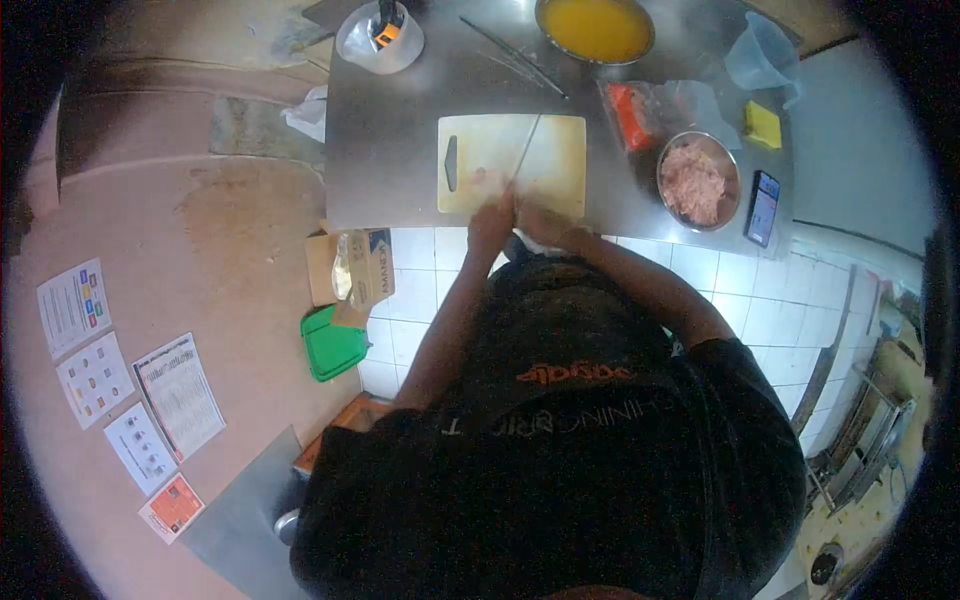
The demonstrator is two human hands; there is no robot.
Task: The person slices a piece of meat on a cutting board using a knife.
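Observation:
A pale rectangular cutting board (pixel 555 161) with a dark handle slot lies at the near edge of the steel table. My left hand (pixel 491 225) is closed at the lower end of a long, thin knife (pixel 528 145), whose blade points away across the board. Close beside it, my right hand (pixel 544 221) is motion-blurred over the board's near edge; its fingers and anything between them cannot be made out. White cloth or similar material (pixel 536 244) shows just below this hand. Small pinkish bits or stains (pixel 481 172) mark the board left of the blade.
Right of the board are a metal bowl of pale pink shredded food (pixel 694 184), a red package (pixel 630 116), a yellow sponge (pixel 763 124), a phone (pixel 763 208) and a clear jug (pixel 761 56). Beyond stand a bowl of yellow liquid (pixel 596 28), thin dark rods (pixel 514 56) and a white tub (pixel 379 45).

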